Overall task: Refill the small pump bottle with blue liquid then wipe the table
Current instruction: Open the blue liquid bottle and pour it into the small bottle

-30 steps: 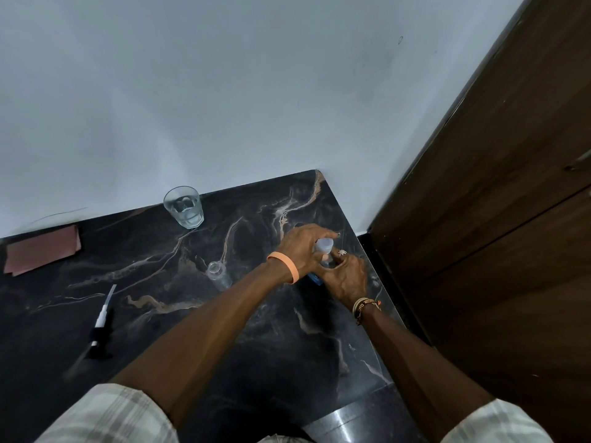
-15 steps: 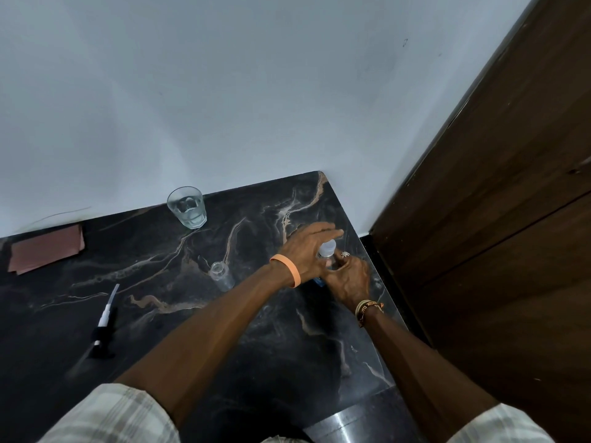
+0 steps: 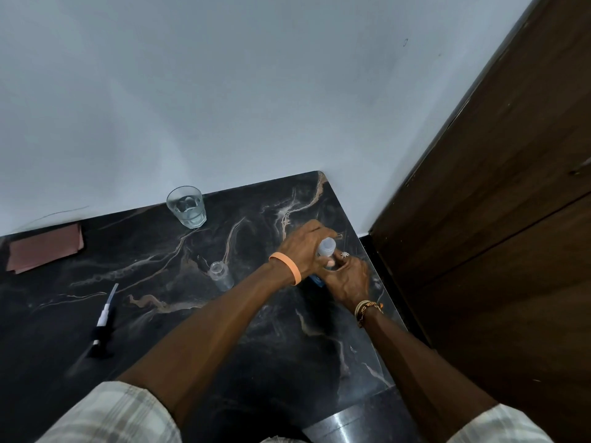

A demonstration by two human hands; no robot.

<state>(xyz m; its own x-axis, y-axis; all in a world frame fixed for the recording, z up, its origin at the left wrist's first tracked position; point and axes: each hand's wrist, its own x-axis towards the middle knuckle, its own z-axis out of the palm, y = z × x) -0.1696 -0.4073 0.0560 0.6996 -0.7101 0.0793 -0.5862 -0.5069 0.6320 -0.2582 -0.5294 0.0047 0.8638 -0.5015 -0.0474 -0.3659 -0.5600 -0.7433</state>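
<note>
At the corner of a black, tan-veined bench point(image 3: 303, 353), the left hand point(image 3: 303, 247) and right hand point(image 3: 347, 279) together grip a white-capped bottle point(image 3: 327, 245), between white wall point(image 3: 224, 91) and brown wooden door point(image 3: 495, 219).

One table point(image 3: 287, 346); one glass of water point(image 3: 187, 207); one small open bottle point(image 3: 220, 274); one loose pump top point(image 3: 102, 324); one folded pink cloth point(image 3: 44, 252); one capped bottle point(image 3: 327, 246); two hands, left hand point(image 3: 303, 247) and right hand point(image 3: 347, 279); one orange wristband point(image 3: 287, 266).

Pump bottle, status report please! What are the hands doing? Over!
Left hand and right hand both grip the blue refill bottle, white cap on. Small bottle stands open; pump lies apart. Glass by the wall, not in the way.
</note>
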